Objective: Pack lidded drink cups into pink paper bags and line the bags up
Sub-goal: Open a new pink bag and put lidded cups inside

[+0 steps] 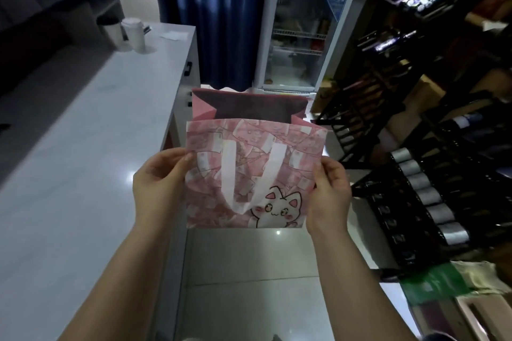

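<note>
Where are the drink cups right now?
In the head view, upper left: the two cups stand side by side at the far end of the grey counter, well beyond the pink bag held up at centre.

Glass-door fridge (302, 36) beside blue curtain (216, 8); bottle racks (415, 147) at right.

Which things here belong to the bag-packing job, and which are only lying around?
For the job: pink paper bag, pinched by left hand and right hand; dark-lidded cup and white-lidded cup on the counter.
Lying about: white paper on the counter, fridge, bottle rack, green bag.
</note>
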Tool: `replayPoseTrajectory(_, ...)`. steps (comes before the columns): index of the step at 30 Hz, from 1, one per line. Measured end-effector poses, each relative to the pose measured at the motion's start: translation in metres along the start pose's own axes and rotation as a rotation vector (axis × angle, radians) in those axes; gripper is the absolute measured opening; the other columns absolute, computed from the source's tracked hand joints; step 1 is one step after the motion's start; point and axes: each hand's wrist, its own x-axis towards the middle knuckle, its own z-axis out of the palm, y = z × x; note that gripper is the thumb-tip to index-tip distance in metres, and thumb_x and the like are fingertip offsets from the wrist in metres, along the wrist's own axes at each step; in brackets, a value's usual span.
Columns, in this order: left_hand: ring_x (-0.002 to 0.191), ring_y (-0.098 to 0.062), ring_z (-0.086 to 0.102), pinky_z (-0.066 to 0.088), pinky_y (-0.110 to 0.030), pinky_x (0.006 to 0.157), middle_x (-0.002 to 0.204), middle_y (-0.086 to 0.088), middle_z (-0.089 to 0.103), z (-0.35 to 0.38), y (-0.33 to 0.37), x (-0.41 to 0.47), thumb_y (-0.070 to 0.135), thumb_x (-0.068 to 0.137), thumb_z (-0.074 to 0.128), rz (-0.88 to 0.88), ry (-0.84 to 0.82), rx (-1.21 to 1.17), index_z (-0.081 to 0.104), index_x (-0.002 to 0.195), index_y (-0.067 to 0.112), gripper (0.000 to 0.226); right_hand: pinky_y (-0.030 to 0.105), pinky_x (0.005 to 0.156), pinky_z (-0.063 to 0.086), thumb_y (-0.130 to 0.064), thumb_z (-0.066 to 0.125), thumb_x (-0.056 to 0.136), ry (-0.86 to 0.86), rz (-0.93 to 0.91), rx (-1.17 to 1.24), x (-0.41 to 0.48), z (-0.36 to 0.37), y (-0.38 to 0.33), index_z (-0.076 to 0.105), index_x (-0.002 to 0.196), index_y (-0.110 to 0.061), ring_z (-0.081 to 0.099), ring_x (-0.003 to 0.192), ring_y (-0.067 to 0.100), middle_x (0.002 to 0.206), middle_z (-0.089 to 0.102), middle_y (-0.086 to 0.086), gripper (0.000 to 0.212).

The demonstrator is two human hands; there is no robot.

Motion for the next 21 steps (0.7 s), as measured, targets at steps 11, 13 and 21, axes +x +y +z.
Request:
replayPoseTrajectory(11,0.094,-0.030,0.070,0.056,-0.053,0.085,0.096,-0.007,0.074,-0.002,-0.040,0.144,0.019,0.088,0.071,-0.120,0.127,-0.020,0.075,0.095,0.019,0.008,0.021,0.061,0.053,-0.007,0.061,0.093,0.028,0.066,-0.089,0.107,0.121,0.077,0.065,0.090,-0.015,0.068,0.077,0.010,0.087,0.071,-0.003,0.010)
replayPoseTrajectory(13,0.085,-0.020,0.072,0.060,-0.039,0.072,0.089,-0.002,0.075,0.003,-0.045,0.176,0.015,0.087,0.071,-0.090,0.191,-0.043,0.076,0.088,0.023,0.010,0.021,0.061,0.053,-0.006,0.061,0.092,-0.002,0.091,-0.075,0.136,0.152,0.092,0.065,0.089,-0.015,0.068,0.077,0.011,0.086,0.071,-0.003,0.011)
replayPoseTrajectory(21,0.087,-0.022,0.070,0.055,-0.038,0.071,0.089,0.000,0.075,0.040,-0.042,0.331,0.014,0.087,0.072,-0.052,0.408,-0.069,0.077,0.081,0.027,0.015,0.039,0.082,0.057,-0.008,0.059,0.092,-0.224,0.089,-0.112,0.282,0.299,0.127,0.068,0.081,-0.027,0.067,0.088,0.018,0.092,0.071,-0.001,0.024)
